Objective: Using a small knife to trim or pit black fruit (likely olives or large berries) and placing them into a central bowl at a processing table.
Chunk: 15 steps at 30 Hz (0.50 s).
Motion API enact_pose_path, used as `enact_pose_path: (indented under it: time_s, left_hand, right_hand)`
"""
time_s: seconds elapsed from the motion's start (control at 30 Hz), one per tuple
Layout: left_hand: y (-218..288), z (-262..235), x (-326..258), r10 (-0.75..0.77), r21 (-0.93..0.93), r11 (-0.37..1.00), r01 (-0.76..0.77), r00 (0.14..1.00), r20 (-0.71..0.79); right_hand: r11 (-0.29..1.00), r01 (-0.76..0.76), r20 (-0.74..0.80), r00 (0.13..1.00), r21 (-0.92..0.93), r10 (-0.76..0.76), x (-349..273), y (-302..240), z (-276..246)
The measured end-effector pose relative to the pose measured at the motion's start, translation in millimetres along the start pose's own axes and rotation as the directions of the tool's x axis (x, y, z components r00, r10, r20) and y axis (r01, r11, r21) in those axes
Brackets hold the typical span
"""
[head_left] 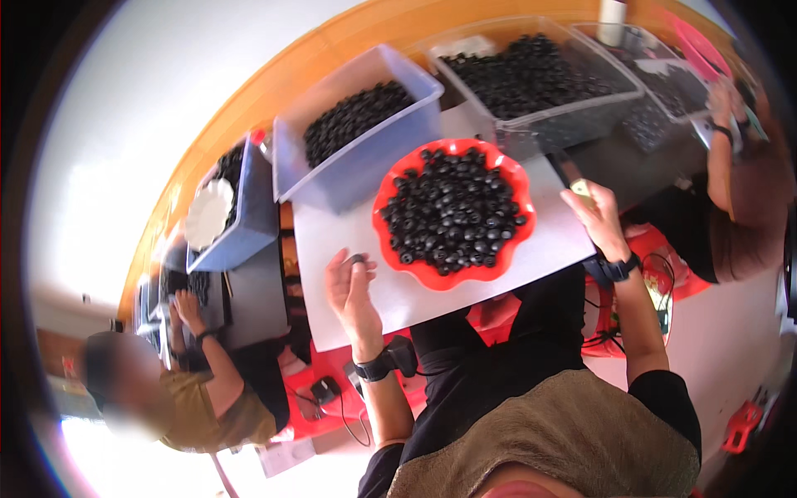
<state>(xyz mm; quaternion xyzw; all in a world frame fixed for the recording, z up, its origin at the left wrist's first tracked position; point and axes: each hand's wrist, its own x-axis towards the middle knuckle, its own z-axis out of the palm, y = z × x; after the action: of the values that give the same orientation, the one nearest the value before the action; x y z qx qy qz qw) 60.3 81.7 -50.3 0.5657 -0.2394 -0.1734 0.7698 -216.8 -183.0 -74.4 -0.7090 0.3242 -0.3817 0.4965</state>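
Observation:
A red wavy-rimmed bowl (452, 280) full of small round black pieces (452, 207), some showing a hole, stands on a white board (320, 319) in front of me. My left hand (353, 290) is raised by the bowl's left side, pinching one black piece (358, 259) between thumb and finger. To the right of the bowl, my right hand (599, 220) is closed round the pale yellow handle of a knife-like tool (582, 192). Its narrow blade points away from me and is blurred.
Behind the bowl stand a bluish plastic tub (357, 162) and a clear tub (573, 104), both holding black pieces. At left, another tub (253, 220) carries a white scalloped plate (209, 214). Co-workers sit at the left (220, 390) and right (747, 191).

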Motion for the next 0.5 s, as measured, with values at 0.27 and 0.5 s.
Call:
enact_pose_path:
  time_s: [0.27,0.5]
  left_hand:
    - [38.0,42.9,-7.2,-0.257,-0.305,0.890,0.338,0.926,0.277]
    - [36.5,67.1,-6.8,-0.259,-0.310,0.861,0.403,0.872,0.417]
  right_hand:
    - [0.905,0.210,-0.017,0.972,-0.369,-0.233,-18.6,-83.4,27.0]
    - [0.892,0.370,0.229,0.921,-0.261,-0.315,-36.8,-117.9,63.8]
